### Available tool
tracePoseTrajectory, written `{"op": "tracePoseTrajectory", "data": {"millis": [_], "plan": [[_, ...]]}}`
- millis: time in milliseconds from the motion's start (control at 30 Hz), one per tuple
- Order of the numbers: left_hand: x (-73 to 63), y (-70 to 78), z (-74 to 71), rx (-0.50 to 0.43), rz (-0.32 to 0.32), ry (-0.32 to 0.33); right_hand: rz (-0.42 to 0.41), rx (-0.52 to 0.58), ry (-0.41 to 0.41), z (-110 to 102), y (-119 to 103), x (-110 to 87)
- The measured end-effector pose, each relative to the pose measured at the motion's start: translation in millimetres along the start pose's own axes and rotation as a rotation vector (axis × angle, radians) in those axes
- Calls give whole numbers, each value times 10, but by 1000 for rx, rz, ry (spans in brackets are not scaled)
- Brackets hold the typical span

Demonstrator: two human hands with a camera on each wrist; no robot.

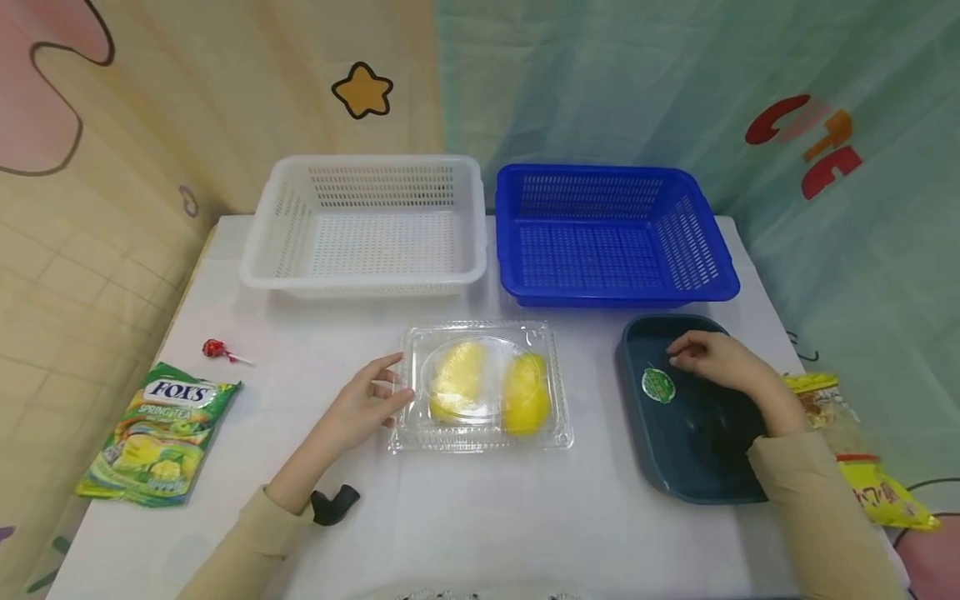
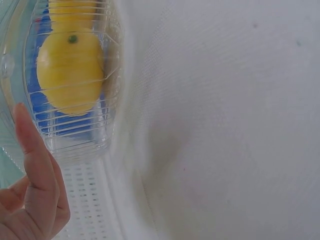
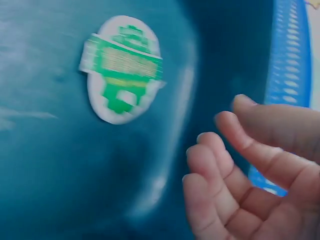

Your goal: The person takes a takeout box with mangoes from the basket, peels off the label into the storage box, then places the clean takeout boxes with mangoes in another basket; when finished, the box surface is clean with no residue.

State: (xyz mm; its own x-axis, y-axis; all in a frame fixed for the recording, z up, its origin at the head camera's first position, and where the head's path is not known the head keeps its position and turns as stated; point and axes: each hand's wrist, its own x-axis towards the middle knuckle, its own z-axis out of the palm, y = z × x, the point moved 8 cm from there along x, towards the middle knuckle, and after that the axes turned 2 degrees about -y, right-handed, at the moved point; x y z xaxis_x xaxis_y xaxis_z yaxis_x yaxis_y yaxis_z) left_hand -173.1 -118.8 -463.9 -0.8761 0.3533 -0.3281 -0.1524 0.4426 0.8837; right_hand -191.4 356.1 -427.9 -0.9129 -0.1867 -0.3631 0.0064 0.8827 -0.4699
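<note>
- At the far left of the white table (image 1: 525,521) lies a green-and-yellow FOX'S bag (image 1: 153,437).
- Just beyond its top corner is a red lollipop (image 1: 215,348), its white stick pointing right.
- A white basket (image 1: 367,283) stands at the back, left of centre.
- Near the front, a small black object (image 1: 339,505) sits right against the left sleeve (image 1: 258,533).
- The left hand (image 1: 362,406) is loosely spread, thumb apart from the fingers, with nothing clasped. It is at the left edge of the clear container; I can't tell whether the fingertips touch it.
- That clear container (image 1: 468,438) is mid-table, in front of the baskets, with two yellow fruits (image 1: 527,400) side by side inside.
- A blue basket (image 1: 615,296) stands at the back, right of centre.
- In front of it is a dark teal tray (image 1: 686,462) with a green-and-white sticker (image 1: 658,385).
- The right hand (image 1: 716,360) is over that tray, fingers slackly bent, thumb near the index finger, gripping nothing I can see.
- Furthest right, a yellow packet (image 1: 885,496) lies partly behind the right sleeve (image 1: 832,517).
</note>
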Motion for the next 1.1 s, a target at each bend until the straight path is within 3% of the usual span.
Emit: {"op": "tracePoseTrajectory", "data": {"millis": [167,333,500,533,800,967,1100], "plan": [[-21,-23,3,-11,0,1,28,69,107,-292,55,-50],[-26,-26,17,-19,1,5,80,294,322,-624,278,-68],[-28,0,32,-22,6,9,270,399,468,-810,471,6],[-29,6,35,-22,8,8,313,378,460,-823,463,18],[-31,6,52,-35,15,3,496,587,416,-805,601,158],[-15,7,42,-23,8,25,553,687,423,-790,697,193],[1,19,16,7,9,72,571,704,414,-804,696,213]]}}
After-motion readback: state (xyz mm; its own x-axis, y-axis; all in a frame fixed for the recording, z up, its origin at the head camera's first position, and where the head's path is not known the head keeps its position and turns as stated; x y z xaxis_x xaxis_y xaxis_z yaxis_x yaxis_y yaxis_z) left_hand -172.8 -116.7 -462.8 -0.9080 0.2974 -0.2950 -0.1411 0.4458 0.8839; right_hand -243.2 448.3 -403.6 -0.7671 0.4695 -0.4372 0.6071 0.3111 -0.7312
